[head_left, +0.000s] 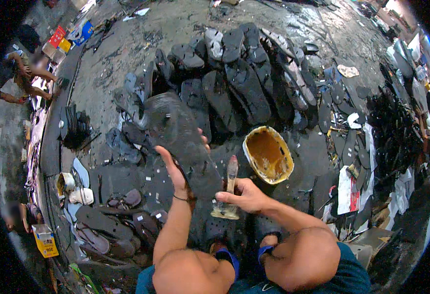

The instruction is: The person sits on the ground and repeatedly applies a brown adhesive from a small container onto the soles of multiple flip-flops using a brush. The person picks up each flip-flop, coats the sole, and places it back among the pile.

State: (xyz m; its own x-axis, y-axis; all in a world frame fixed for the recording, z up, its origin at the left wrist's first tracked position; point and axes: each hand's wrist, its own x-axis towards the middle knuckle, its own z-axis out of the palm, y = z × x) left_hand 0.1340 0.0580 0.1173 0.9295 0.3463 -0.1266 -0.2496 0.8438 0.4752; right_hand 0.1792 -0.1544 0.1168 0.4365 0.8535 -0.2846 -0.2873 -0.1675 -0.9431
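Note:
My left hand (178,177) holds a large black shoe sole (180,132), tilted up in front of me, its thumb along the left edge and fingertips showing at the right edge. Between the thumb and fingers of my right hand (248,197) is a flat brush (230,182), its handle upward and its glue-caked bristles (225,211) downward. The brush is close to the sole's lower right edge; whether they touch I cannot tell. Just beyond my right hand stands an open tub (248,153) of amber-brown glue, its rim coated in dried yellowish residue.
Rows of black soles and sandals (244,88) lean together ahead. More sandals (102,228) lie at the lower left, near glue-stained white cups (81,196). Black strips (396,132) are heaped at right. Another person (28,76) sits at the far left.

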